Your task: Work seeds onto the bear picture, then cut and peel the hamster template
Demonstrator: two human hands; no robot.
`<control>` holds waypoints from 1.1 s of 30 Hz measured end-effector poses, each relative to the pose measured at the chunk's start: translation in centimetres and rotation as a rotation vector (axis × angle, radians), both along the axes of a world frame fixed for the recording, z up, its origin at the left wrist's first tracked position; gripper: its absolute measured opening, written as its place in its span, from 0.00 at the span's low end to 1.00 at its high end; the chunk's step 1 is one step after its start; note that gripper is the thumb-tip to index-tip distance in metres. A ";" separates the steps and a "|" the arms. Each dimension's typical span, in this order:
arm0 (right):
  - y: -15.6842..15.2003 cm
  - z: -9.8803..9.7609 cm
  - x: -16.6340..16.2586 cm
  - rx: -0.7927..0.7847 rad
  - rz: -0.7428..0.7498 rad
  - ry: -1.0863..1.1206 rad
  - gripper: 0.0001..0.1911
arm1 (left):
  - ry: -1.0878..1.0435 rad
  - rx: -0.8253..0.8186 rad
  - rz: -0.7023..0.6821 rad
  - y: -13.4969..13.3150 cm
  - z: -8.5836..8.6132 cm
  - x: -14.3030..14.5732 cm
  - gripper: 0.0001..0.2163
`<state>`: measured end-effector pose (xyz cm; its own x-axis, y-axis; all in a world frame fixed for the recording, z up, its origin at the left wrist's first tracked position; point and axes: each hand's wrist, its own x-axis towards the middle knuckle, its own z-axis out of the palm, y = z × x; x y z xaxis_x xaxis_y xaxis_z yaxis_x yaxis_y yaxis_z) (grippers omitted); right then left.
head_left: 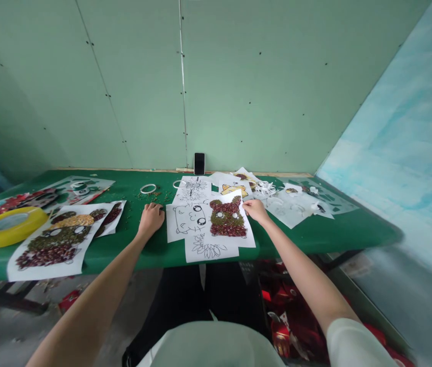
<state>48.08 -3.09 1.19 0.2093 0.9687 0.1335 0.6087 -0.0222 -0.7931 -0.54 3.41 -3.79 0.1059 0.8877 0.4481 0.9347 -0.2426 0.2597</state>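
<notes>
Wall [238,76]: pale green panels with dark dots, rising behind the table.
Table [353,224]: green-topped, running along the wall, with the person in front of it.
Red bundle [280,336]: glossy things under the table at the right; from here I can't tell what holds them.
Bean picture [228,219]: on top of the overlapping sheets in front of the person; its figure has the ears toward the wall, and its long axis runs from person to wall, slightly slanted.
Animal drawing [187,218]: partly beneath it, turned sideways, eyes toward the right.
Second bean picture [53,247]: over on the left, slanted, well apart from the first.
Tape roll [9,237]: yellow, lying flat beside that second one.
Right hand [254,210]: pinching the bean picture by its right edge, near the far corner.
Left hand [152,219]: on the table just left of the animal drawing, fingers bent; I can't tell whether they close on anything.
Phone [199,163]: upright against the wall.
Bottle [81,188]: small, white and green, at the left; its contents don't show.
White ring [148,193]: flat, beyond the left hand, with loose bits near it.
</notes>
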 end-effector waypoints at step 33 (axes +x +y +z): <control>2.1 -0.9 6.0 0.058 -0.127 -0.190 0.12 | 0.026 0.012 0.004 0.1 -0.1 -0.1 0.18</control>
<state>54.11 -0.98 0.32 0.2946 0.9259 0.2365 0.7427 -0.0662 -0.6663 -0.61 3.47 -3.87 0.1143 0.8825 0.4562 0.9419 -0.2423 0.2328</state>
